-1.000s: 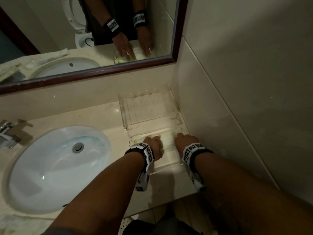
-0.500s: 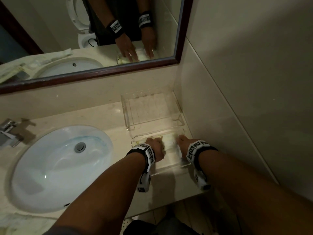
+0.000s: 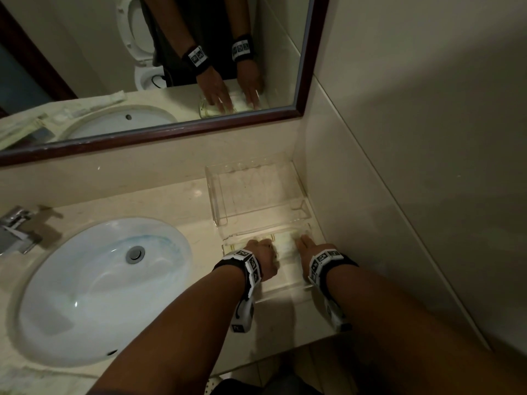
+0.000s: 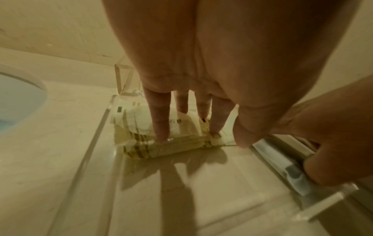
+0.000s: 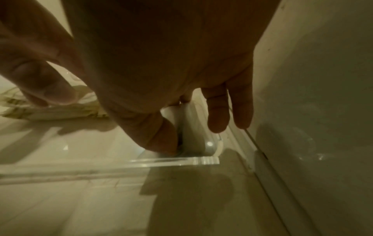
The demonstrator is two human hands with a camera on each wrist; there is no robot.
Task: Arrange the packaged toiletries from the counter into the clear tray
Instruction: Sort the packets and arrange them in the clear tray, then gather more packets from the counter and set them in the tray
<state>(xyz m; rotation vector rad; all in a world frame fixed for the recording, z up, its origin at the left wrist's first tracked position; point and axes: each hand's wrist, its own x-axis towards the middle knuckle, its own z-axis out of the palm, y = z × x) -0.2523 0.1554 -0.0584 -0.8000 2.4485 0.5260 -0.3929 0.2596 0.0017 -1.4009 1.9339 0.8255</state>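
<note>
Left hand (image 4: 201, 63): straight fingers pressing packet (image 4: 161, 138) in clear tray (image 4: 96, 135) | packet's long axis crosswise under fingertips | right hand (image 5: 161, 63): pinching white tube (image 5: 193, 134) beside packet, at tray's wall side

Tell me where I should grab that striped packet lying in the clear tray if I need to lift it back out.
Pinch the striped packet across its long front edge, coming from above. It lies flat on the clear tray floor, crosswise, with the left hand fingers already pressing its top, so thumb under that near edge should work best.
</note>
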